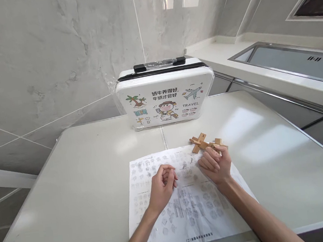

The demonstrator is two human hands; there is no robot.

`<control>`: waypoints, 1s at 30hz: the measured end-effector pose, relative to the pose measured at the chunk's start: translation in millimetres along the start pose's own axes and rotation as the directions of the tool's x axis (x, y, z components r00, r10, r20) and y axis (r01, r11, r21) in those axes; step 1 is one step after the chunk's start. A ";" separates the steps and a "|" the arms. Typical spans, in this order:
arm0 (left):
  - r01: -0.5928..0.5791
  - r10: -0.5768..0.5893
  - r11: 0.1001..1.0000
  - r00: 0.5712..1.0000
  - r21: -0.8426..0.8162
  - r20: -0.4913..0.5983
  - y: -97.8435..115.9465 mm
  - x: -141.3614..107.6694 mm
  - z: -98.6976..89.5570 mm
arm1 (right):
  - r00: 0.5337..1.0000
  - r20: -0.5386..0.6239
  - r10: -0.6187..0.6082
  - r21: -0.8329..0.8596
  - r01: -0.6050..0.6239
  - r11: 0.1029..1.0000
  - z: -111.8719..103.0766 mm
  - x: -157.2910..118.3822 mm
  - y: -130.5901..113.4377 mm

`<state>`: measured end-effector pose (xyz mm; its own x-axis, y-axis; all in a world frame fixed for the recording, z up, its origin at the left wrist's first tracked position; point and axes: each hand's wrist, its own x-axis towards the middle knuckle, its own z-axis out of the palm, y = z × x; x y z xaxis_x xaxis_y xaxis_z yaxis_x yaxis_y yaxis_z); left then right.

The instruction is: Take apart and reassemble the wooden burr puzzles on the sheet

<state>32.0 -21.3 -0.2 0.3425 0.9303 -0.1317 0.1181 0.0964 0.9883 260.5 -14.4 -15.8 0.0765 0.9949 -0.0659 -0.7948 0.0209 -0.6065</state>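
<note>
A grey marbled wall [55, 63] rises behind a pale worktop [85, 192], on which a white children's suitcase [165, 85] stands upright at the back, its side printed with a cartoon cow, palm trees and an airplane, and clear plastic wrap around its edges. In front of it, a creased paper sheet [193, 205] lies spread near the worktop's front edge, covered in rows of small faint diagrams too blurred to read. Both hands are above the sheet. The left hand [163, 185] is curled narrow, thumb close to the bent fingers, with nothing showing in it. The right hand [217, 164] is also curled, its thumb and forefinger right at the wooden pieces by the sheet's far right corner; whether it grips one I cannot tell. Of these pieces, the flat wooden slats [200, 143] lie crossed, with a slim wooden rod [195, 142] pointing out to the left, and a short wooden block [218, 141] sits just beside them, partly hidden by the fingers. As for progress, some pieces appear laid across one another, but whether they interlock is unclear; no compact, finished shape shows, so I judge the work to be at an early stage.
</note>
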 end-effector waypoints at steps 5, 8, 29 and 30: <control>0.005 -0.005 1.000 1.000 0.008 -0.003 0.1 0.4 -0.2 | 0.994 0.097 0.052 0.423 -0.089 0.902 -13.9 3.1 0.9; 0.006 -0.006 1.000 1.000 0.006 -0.004 0.1 0.5 0.0 | 0.991 0.119 0.062 0.465 -0.111 0.878 -18.8 4.0 3.0; 0.005 -0.005 1.000 1.000 0.003 -0.005 -1.4 0.3 -0.3 | 0.995 0.080 0.060 0.604 -0.096 0.791 -25.3 7.6 0.3; 0.006 -0.006 1.000 1.000 0.004 -0.005 -1.4 0.3 -0.3 | 0.995 0.079 0.062 0.607 -0.097 0.789 -25.7 7.8 0.3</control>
<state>31.6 -21.0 -1.5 0.3374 0.9313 -0.1372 0.1235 0.1007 0.9872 276.4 -9.2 -36.9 -0.0206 0.9990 -0.0408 -0.9998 -0.0202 0.0093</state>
